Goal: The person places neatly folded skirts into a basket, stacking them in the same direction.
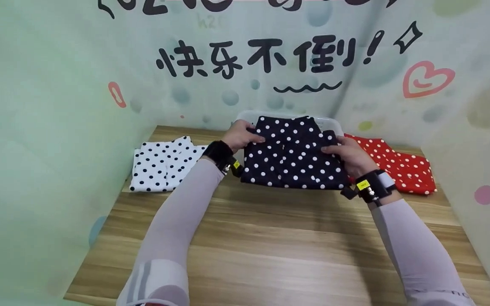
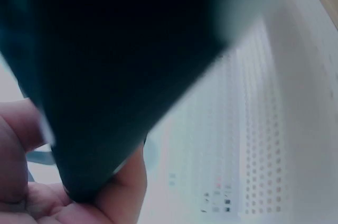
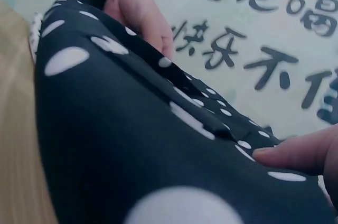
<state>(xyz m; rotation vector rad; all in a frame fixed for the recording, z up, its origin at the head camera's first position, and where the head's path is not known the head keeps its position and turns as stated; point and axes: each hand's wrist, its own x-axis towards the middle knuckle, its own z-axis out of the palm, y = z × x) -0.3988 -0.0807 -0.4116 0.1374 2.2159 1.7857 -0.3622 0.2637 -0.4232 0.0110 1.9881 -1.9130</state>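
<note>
Both hands hold up a folded black cloth garment with white polka dots (image 1: pixel 292 157), one at each side. The left hand (image 1: pixel 238 135) pinches its left edge, thumb on the near face; in the left wrist view that hand's fingers (image 2: pixel 129 187) curl beneath the dark fabric. At the other edge the right hand (image 1: pixel 351 155) grips with its thumb on top, seen also in the right wrist view as a thumb (image 3: pixel 296 155) pressing the dotted cloth. Behind and under the garment stands a white perforated plastic basket (image 2: pixel 264 155), mostly hidden by the cloth in the head view.
A folded white cloth with black dots (image 1: pixel 160 168) lies on the wooden table (image 1: pixel 262 242) at the left. Folded red cloth with white dots (image 1: pixel 411 172) lies at the right. A printed curtain (image 1: pixel 41 127) encloses the table at the back and both sides.
</note>
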